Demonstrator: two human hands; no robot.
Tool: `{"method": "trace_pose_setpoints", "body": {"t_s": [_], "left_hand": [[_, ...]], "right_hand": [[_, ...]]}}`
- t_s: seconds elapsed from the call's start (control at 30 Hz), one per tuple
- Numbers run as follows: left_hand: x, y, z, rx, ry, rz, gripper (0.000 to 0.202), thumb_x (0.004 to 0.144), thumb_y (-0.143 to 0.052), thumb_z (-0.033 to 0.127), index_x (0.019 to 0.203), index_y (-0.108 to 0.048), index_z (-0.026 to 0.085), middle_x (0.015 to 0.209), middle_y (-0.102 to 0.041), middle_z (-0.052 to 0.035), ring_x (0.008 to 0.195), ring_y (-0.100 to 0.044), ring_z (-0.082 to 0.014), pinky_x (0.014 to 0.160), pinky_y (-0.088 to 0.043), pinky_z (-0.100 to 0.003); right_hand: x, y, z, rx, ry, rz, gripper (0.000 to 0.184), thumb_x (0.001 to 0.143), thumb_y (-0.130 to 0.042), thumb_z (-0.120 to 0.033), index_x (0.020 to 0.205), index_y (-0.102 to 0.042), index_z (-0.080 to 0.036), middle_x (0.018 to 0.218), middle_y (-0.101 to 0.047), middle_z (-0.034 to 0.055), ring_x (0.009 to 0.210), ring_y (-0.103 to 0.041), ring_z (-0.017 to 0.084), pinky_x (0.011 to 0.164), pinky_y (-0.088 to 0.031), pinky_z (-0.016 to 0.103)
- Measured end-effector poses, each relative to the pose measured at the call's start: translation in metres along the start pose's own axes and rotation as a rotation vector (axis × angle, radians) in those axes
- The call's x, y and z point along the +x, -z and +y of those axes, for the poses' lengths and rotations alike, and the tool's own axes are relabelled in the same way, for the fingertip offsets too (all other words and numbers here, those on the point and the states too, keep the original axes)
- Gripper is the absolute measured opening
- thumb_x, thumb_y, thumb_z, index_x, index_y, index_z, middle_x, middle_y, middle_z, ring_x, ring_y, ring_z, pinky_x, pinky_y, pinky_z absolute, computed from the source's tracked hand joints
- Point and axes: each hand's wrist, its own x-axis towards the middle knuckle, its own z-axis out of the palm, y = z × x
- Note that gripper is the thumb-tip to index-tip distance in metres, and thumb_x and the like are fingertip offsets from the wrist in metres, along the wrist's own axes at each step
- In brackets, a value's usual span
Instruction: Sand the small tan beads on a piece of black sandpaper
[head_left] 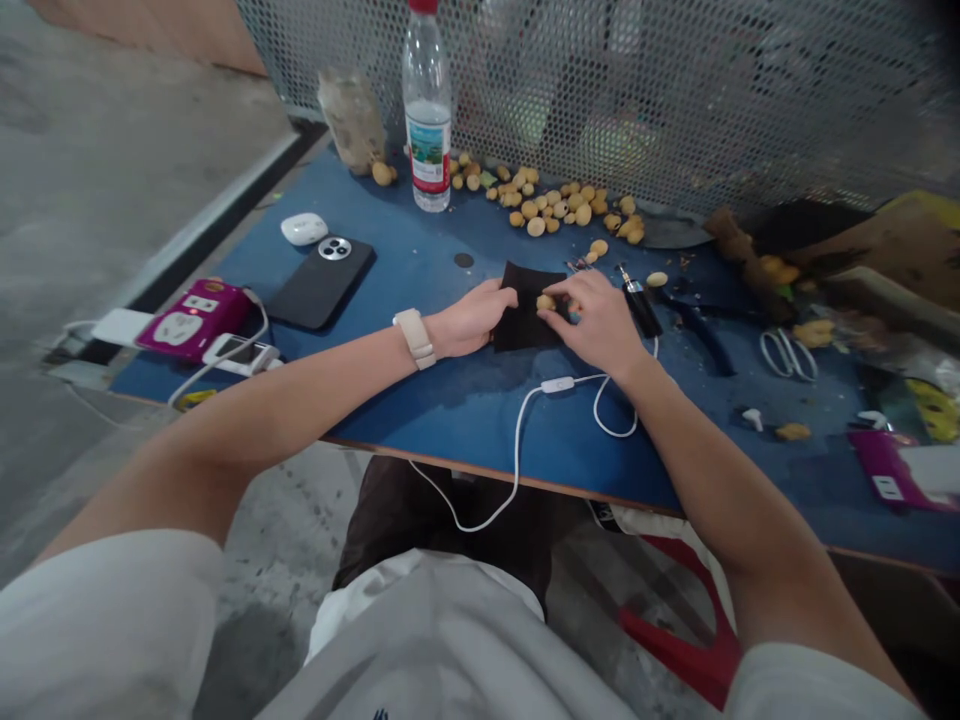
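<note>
My left hand (474,318) is closed on the left edge of a black sheet (517,330) that looks like sandpaper, its thumb on top. The sheet is held over the blue table. Between the thumb and fingers of my right hand (596,318) is a small round tan gourd (546,302), in front of the sheet. Whether the gourd touches the sheet I cannot tell. Right of that hand lies a black pen-like tool (642,308) with a metal tip. A white cable with an inline switch (557,385) loops below my hands.
Many tan gourds (559,208) lie along the mesh panel (570,110), near an upright water bottle (429,150). A phone (322,283), white mouse (304,229) and purple power strip (196,320) are left. Pliers (705,335) and scissors (787,355) are right.
</note>
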Motion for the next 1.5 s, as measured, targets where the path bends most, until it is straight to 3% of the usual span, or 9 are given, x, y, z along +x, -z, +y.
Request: {"method": "trace_pose_setpoints", "body": {"t_s": [0.07, 0.2, 0.33, 0.53, 0.83, 1.0, 1.17, 1.33, 1.5], "left_hand": [[0.003, 0.007, 0.0, 0.057, -0.015, -0.038, 0.054, 0.106, -0.062, 0.028, 0.157, -0.079, 0.023, 0.138, -0.094, -0.0149, 0.139, -0.09, -0.039, 0.122, -0.077, -0.06], [0.009, 0.032, 0.0, 0.576, -0.354, 0.092, 0.089, 0.104, -0.082, 0.03, 0.189, -0.057, 0.02, 0.186, -0.069, -0.0239, 0.18, -0.062, -0.0473, 0.154, -0.048, -0.068], [0.009, 0.047, -0.001, 0.878, -0.483, 0.008, 0.079, 0.103, -0.093, 0.045, 0.176, -0.073, 0.023, 0.181, -0.072, -0.0207, 0.18, -0.059, -0.0528, 0.161, -0.026, -0.08], [0.009, 0.048, -0.006, 0.968, -0.389, -0.16, 0.092, 0.104, -0.092, 0.07, 0.175, -0.077, 0.015, 0.18, -0.073, -0.0281, 0.166, -0.068, -0.054, 0.149, -0.044, -0.065], [0.011, 0.05, 0.001, 1.016, -0.399, -0.209, 0.101, 0.105, -0.087, 0.079, 0.185, -0.067, 0.021, 0.181, -0.074, -0.0258, 0.17, -0.064, -0.0557, 0.149, -0.042, -0.068], [0.013, 0.049, -0.001, 1.037, -0.408, -0.197, 0.098, 0.104, -0.084, 0.081, 0.179, -0.072, 0.019, 0.178, -0.076, -0.0279, 0.166, -0.067, -0.0563, 0.146, -0.044, -0.071], [0.017, 0.05, -0.005, 1.033, -0.434, -0.191, 0.097, 0.103, -0.086, 0.084, 0.178, -0.073, 0.023, 0.175, -0.078, -0.0251, 0.164, -0.068, -0.0556, 0.147, -0.044, -0.073], [0.017, 0.049, -0.006, 1.027, -0.41, -0.196, 0.1, 0.102, -0.087, 0.081, 0.181, -0.071, 0.021, 0.178, -0.076, -0.0269, 0.168, -0.065, -0.0571, 0.151, -0.038, -0.077], [0.017, 0.054, -0.006, 1.024, -0.449, -0.209, 0.102, 0.105, -0.085, 0.084, 0.185, -0.069, 0.024, 0.18, -0.077, -0.0252, 0.17, -0.065, -0.0565, 0.153, -0.035, -0.081]], "right_hand": [[0.001, 0.001, 0.007, -0.022, -0.03, 0.011, 0.02, 0.118, -0.081, -0.051, 0.126, -0.088, -0.034, 0.129, -0.091, 0.014, 0.131, -0.079, 0.047, 0.126, -0.064, 0.072], [0.001, -0.001, 0.016, -0.016, -0.067, -0.024, 0.019, 0.114, -0.082, -0.045, 0.125, -0.088, -0.031, 0.125, -0.093, 0.015, 0.128, -0.08, 0.047, 0.122, -0.067, 0.07], [0.001, -0.003, 0.017, -0.017, -0.072, -0.021, 0.019, 0.114, -0.081, -0.042, 0.126, -0.09, -0.031, 0.128, -0.093, 0.0151, 0.13, -0.081, 0.047, 0.124, -0.066, 0.071], [0.002, 0.003, 0.014, -0.005, -0.036, -0.08, 0.023, 0.119, -0.077, -0.042, 0.133, -0.093, -0.032, 0.136, -0.09, 0.017, 0.138, -0.078, 0.048, 0.128, -0.064, 0.074], [0.013, -0.001, 0.017, -0.022, -0.002, -0.102, 0.019, 0.117, -0.08, -0.035, 0.128, -0.092, -0.027, 0.134, -0.088, 0.0187, 0.139, -0.077, 0.048, 0.134, -0.058, 0.073], [0.011, 0.004, 0.019, -0.002, 0.021, -0.198, 0.015, 0.117, -0.084, -0.039, 0.124, -0.092, -0.028, 0.122, -0.089, 0.0151, 0.124, -0.08, 0.044, 0.119, -0.065, 0.066], [0.015, 0.006, 0.027, -0.054, 0.008, -0.116, 0.013, 0.116, -0.084, -0.035, 0.124, -0.093, -0.03, 0.128, -0.089, 0.0166, 0.133, -0.078, 0.047, 0.129, -0.061, 0.071], [0.011, 0.006, 0.031, -0.017, 0.048, -0.159, 0.015, 0.115, -0.086, -0.039, 0.123, -0.094, -0.029, 0.122, -0.091, 0.0153, 0.123, -0.081, 0.045, 0.12, -0.066, 0.069], [0.01, 0.002, 0.045, -0.018, -0.009, 0.025, 0.018, 0.115, -0.086, -0.045, 0.124, -0.091, -0.03, 0.127, -0.091, 0.0156, 0.132, -0.082, 0.046, 0.124, -0.068, 0.069]]}}
